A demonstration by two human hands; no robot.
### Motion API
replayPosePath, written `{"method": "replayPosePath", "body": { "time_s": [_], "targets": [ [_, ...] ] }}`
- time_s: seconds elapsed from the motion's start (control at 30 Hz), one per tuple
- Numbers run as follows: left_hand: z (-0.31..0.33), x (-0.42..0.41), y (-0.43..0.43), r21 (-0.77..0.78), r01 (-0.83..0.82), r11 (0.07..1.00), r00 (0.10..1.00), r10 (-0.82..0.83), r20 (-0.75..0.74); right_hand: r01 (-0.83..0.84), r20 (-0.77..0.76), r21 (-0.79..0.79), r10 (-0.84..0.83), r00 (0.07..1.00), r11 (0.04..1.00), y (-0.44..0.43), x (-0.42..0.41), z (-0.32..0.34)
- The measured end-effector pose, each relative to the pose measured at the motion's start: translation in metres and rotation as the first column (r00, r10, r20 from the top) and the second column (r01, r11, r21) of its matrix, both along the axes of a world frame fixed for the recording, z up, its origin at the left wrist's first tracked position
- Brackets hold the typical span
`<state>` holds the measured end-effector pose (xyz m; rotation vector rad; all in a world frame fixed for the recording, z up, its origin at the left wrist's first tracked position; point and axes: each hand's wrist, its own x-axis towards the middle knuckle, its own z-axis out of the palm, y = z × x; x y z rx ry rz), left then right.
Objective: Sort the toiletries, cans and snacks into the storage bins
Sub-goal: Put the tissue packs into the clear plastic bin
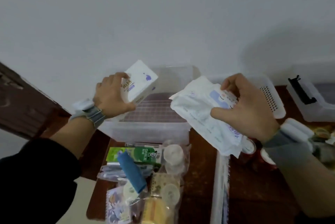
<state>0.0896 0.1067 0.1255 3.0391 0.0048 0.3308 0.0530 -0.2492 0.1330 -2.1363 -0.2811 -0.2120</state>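
- Head view: the left hand [112, 95] is closed round a small white tissue box [138, 81], thumb under and fingers over its near end, and holds it tilted above the clear storage bin [150, 129] at the far edge of the table [201, 169].
- The right hand [248, 107] pinches a soft white wipes pack [201, 113] between thumb and fingers, in the air just right of that bin; both look like toiletries, so I judge they are bound for that one bin, which appears to have nothing in it.
- Nearer, unsorted goods lie heaped: a green toothpaste box [143, 155], a blue tube [132, 173] and bagged snacks [159, 203].
- A perforated white bin [270, 96] and another clear one with a black latch [311, 100] stand toward the far right corner.
- The table is dark reddish wood, set against a plain white wall [163, 15].
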Motion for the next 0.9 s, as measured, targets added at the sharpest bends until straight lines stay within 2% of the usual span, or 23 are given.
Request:
{"method": "replayPosePath", "body": {
  "time_s": [0.17, 0.27, 0.43, 0.57, 0.67, 0.73, 0.8, 0.9],
  "targets": [
    [-0.047, 0.065, 0.054, 0.202, 0.167, 0.965, 0.971, -0.126, -0.202, -0.075, 0.038, -0.179, 0.083, 0.996, 0.981, 0.064, 0.043, 0.022],
    [-0.078, 0.097, 0.079, 0.216, 0.315, 0.924, 0.925, -0.248, -0.289, -0.114, -0.008, -0.292, 0.116, 0.993, 0.950, 0.109, 0.080, 0.026],
    [-0.133, 0.128, 0.098, 0.204, 0.453, 0.868, 0.850, -0.350, -0.394, -0.248, -0.165, -0.558, 0.187, 0.968, 0.792, 0.174, 0.137, -0.007],
    [-0.159, 0.141, 0.106, 0.131, 0.447, 0.885, 0.821, -0.348, -0.452, -0.335, -0.262, -0.725, 0.208, 0.942, 0.602, 0.204, 0.166, -0.037],
    [-0.165, 0.152, 0.118, 0.074, 0.373, 0.925, 0.825, -0.294, -0.482, -0.404, -0.363, -0.781, 0.181, 0.914, 0.476, 0.212, 0.184, -0.064],
    [-0.167, 0.156, 0.125, 0.095, 0.320, 0.943, 0.836, -0.233, -0.497, -0.423, -0.396, -0.802, 0.155, 0.905, 0.422, 0.215, 0.192, -0.085],
    [-0.168, 0.158, 0.126, 0.140, 0.292, 0.946, 0.849, -0.189, -0.493, -0.402, -0.393, -0.820, 0.111, 0.913, 0.408, 0.214, 0.195, -0.104],
    [-0.170, 0.157, 0.124, 0.165, 0.262, 0.951, 0.853, -0.148, -0.501, -0.358, -0.375, -0.824, 0.052, 0.926, 0.439, 0.210, 0.198, -0.120]
  ]
}}
